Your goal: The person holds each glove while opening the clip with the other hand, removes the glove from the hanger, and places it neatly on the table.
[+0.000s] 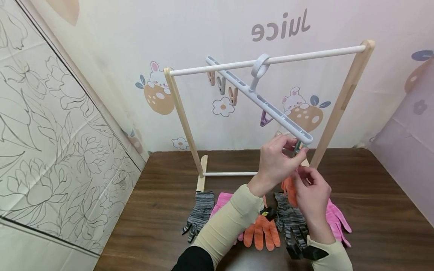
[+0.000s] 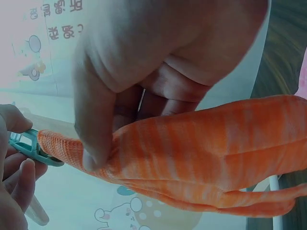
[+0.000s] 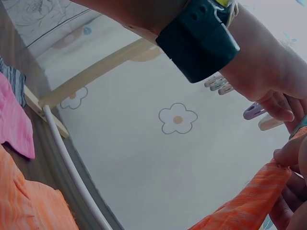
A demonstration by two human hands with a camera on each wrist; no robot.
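Note:
A white clip hanger [image 1: 237,86] hangs slanted from the white rail [image 1: 305,55] of a wooden rack. At the hanger's low end my left hand [image 1: 281,158] pinches a green clip [image 1: 299,146]; in the left wrist view that clip [image 2: 26,143] meets the cuff of an orange glove [image 2: 216,143]. Just below, my right hand [image 1: 312,192] grips this orange glove [image 1: 288,186], thumb pressed near the cuff, fingers of the glove hanging down. In the right wrist view my fingers [image 3: 290,153] hold the orange fabric [image 3: 249,206] under my strapped left wrist [image 3: 201,33].
On the brown table [image 1: 162,226] lie a grey striped glove [image 1: 200,210], a pink one [image 1: 222,199], another orange one [image 1: 262,233], a second grey one [image 1: 291,222] and a pink one [image 1: 335,218]. Spare clips [image 1: 222,84] and a purple clip [image 1: 266,118] hang from the hanger. A papered wall stands behind.

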